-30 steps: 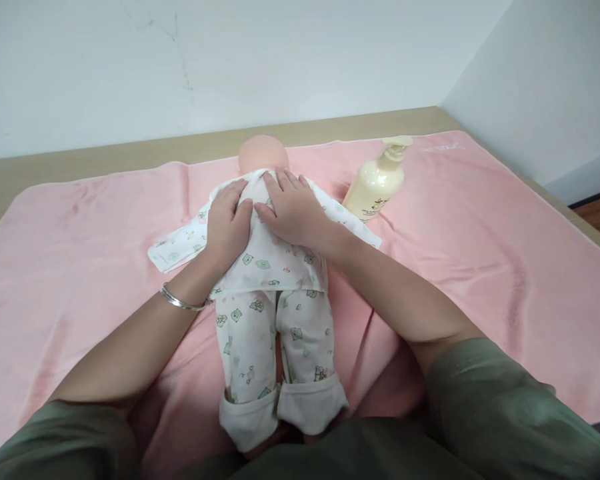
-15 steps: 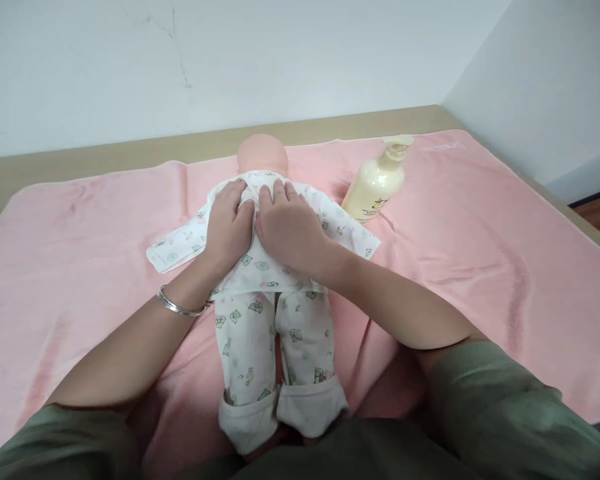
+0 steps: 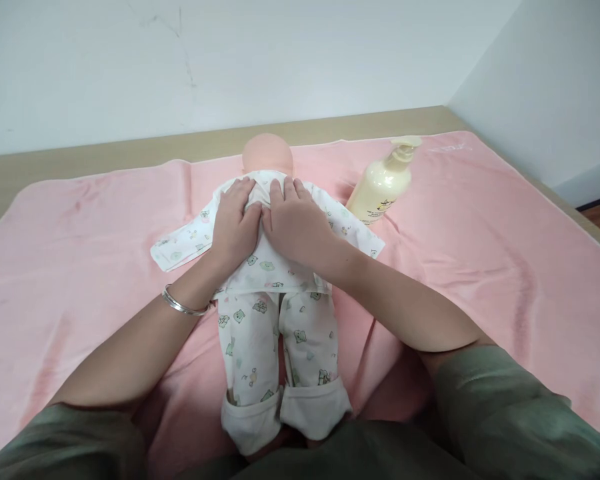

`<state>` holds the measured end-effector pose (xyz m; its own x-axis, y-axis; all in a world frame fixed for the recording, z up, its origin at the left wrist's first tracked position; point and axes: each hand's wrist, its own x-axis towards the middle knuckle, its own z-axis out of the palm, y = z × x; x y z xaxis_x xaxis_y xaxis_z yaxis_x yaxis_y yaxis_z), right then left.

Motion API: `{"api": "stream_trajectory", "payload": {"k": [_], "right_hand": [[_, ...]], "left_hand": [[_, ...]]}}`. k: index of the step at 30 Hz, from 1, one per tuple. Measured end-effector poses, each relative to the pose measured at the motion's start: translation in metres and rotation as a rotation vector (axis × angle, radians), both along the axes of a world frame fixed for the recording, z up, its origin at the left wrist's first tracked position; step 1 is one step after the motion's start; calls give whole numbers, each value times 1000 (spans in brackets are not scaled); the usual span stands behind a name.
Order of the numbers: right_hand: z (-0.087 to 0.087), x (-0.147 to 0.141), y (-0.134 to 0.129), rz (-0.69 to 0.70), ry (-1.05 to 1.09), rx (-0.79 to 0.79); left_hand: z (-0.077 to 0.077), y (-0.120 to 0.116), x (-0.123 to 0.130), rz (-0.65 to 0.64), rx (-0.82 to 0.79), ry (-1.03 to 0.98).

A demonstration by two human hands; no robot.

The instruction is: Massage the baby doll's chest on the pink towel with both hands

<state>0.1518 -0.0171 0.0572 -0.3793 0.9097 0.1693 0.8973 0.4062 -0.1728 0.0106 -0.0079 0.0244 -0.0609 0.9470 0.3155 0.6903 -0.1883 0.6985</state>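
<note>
A baby doll (image 3: 268, 153) lies face down with its bald head toward the wall. It wears a white printed top (image 3: 273, 270) and matching trousers (image 3: 310, 340) with turned-up cuffs. My left hand (image 3: 236, 220) rests flat on the left side of the upper back, fingers pointing toward the head. Flat on the right side lies my right hand (image 3: 300, 220), its fingers also stretched out. The two thumbs nearly meet over the middle of the back. Neither hand grips anything. The doll's hands are hidden in the sleeves, and its feet are mostly out of sight.
A cream pump bottle (image 3: 383, 187) stands just beyond the doll's right sleeve. Under everything spreads a pink blanket (image 3: 480, 267) with some creases, on a wooden tabletop (image 3: 130, 145). White walls (image 3: 305, 60) close off the back and right.
My right hand's fingers have shifted slightly and the thumb now shows beside the left one. The whole view has slid a little; doll and bottle stay in place.
</note>
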Motion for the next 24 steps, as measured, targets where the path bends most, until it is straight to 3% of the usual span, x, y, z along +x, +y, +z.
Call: {"api": "stream_trajectory", "payload": {"k": [3, 11, 24], "right_hand": [[3, 1, 0, 18, 10, -32], [4, 9, 30, 44, 88, -99], [1, 7, 26, 26, 96, -66]], "left_hand": [[-2, -2, 1, -6, 37, 48], [0, -21, 14, 0, 37, 151], [-1, -21, 14, 14, 67, 150]]}}
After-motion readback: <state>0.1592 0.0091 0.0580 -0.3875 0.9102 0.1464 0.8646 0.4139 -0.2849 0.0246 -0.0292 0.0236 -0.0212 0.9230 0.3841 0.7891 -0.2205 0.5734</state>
